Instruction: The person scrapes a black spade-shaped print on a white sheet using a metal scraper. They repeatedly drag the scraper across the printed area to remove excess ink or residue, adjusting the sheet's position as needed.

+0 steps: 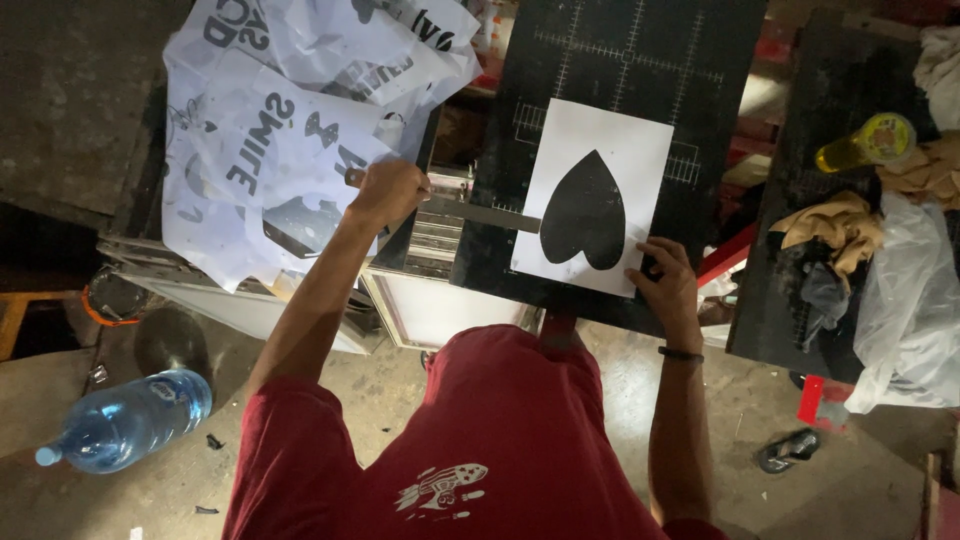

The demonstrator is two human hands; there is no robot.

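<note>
A white sheet printed with a black heart shape lies on a black gridded board. My left hand grips one end of a flat metal ruler, whose other end lies across the sheet's left edge beside the heart. My right hand presses its fingers on the sheet's near right corner, holding it flat against the board.
A heap of white printed sheets covers frames at the left. A large blue water bottle lies on the floor. A second black board at the right carries a yellow bottle, tan rags and clear plastic.
</note>
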